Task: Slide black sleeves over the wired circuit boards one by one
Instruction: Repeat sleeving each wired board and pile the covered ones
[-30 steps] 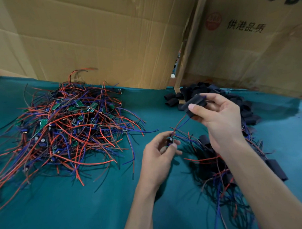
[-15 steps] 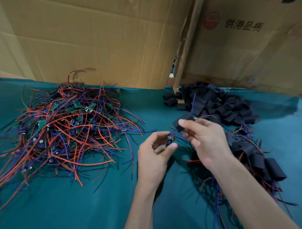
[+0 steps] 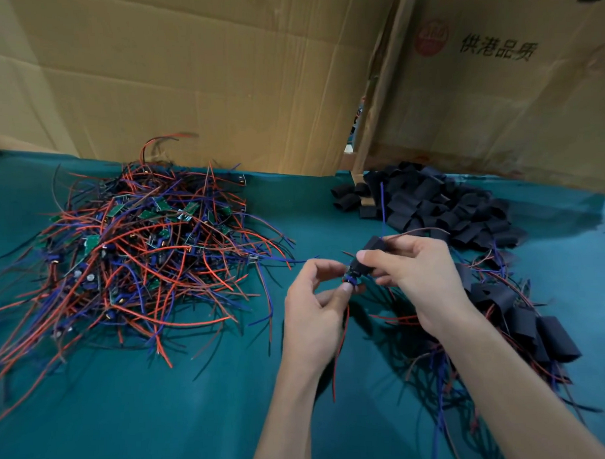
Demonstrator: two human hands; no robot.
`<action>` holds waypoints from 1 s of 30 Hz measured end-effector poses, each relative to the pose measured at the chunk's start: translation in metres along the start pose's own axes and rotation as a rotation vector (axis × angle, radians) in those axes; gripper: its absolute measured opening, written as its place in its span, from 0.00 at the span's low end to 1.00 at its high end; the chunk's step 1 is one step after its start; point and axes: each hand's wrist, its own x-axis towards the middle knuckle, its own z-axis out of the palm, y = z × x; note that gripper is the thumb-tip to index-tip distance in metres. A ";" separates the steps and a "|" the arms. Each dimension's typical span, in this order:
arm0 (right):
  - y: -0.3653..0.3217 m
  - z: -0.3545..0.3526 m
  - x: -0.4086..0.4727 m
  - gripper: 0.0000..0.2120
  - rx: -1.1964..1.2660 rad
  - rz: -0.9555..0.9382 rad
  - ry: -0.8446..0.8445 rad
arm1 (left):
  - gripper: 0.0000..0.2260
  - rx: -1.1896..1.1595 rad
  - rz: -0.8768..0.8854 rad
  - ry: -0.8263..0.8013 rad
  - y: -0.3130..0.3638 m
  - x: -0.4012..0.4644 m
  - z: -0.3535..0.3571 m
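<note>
left hand [image 3: 316,308]: pinching | right hand [image 3: 416,277]: pinching, fingertips meeting

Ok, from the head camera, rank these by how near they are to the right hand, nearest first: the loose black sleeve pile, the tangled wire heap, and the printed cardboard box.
From the right hand:
1. Loose black sleeve pile, just behind the hand, to the right.
2. Tangled wire heap, across the green table on the left.
3. Printed cardboard box, upright at the back right, beyond the sleeves.

The counter [image 3: 198,422] is covered in plain teal. The tangled wires [image 3: 151,269] are red, blue and dark, with small green boards [image 3: 90,244] among them. The sleeves [image 3: 441,207] are matt black. The cardboard [image 3: 203,78] is tan, bearing a red round stamp [image 3: 431,38] and black characters, possibly printed.
</note>
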 end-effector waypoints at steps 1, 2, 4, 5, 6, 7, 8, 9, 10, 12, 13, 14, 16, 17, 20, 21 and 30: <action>-0.001 0.001 -0.002 0.05 0.004 0.011 -0.036 | 0.11 0.024 0.018 -0.003 0.000 0.000 0.000; -0.002 0.001 -0.003 0.04 0.012 0.024 -0.072 | 0.10 0.035 0.036 0.000 0.000 -0.001 0.000; -0.004 0.002 -0.005 0.03 0.016 0.059 -0.125 | 0.11 0.034 0.056 0.041 -0.001 -0.001 -0.001; -0.006 0.003 -0.006 0.02 0.016 0.085 -0.157 | 0.12 0.029 0.058 0.062 -0.001 0.000 -0.001; -0.006 0.004 -0.008 0.02 0.022 0.108 -0.202 | 0.12 0.029 0.059 0.071 0.000 0.000 -0.001; -0.005 0.005 -0.011 0.03 0.024 0.127 -0.253 | 0.12 0.033 0.056 0.074 0.001 0.000 0.000; -0.005 0.007 -0.013 0.03 0.018 0.134 -0.284 | 0.10 0.040 0.048 0.074 0.002 0.000 0.001; -0.006 0.009 -0.015 0.02 0.015 0.132 -0.287 | 0.10 0.045 0.038 0.073 0.003 0.000 0.001; -0.006 0.008 -0.015 0.02 0.020 0.123 -0.270 | 0.10 0.041 0.028 0.061 0.004 0.000 0.001; -0.012 -0.003 -0.013 0.04 0.033 0.098 -0.175 | 0.11 0.010 0.011 -0.003 0.005 -0.002 0.001; -0.017 -0.014 -0.012 0.05 0.006 0.072 -0.111 | 0.11 -0.008 0.000 -0.034 0.006 -0.003 0.001; -0.022 -0.029 -0.009 0.07 -0.060 0.044 -0.059 | 0.10 -0.018 -0.010 -0.044 0.007 -0.003 0.002; -0.039 -0.062 -0.006 0.07 -0.330 0.014 -0.018 | 0.07 -0.009 -0.025 0.008 0.007 -0.002 0.002; -0.050 -0.078 -0.004 0.03 -0.537 0.036 -0.041 | 0.06 -0.002 -0.029 0.043 0.007 -0.001 0.003; -0.076 -0.097 0.002 0.27 -1.253 0.171 -0.051 | 0.08 0.039 -0.036 0.093 0.007 0.000 0.003; -0.082 -0.094 0.006 0.33 -1.316 0.123 0.050 | 0.09 0.052 -0.043 0.101 0.007 0.001 0.002; -0.047 0.130 0.024 0.12 -1.171 -0.356 -0.568 | 0.09 0.133 -0.021 0.060 0.013 -0.004 0.000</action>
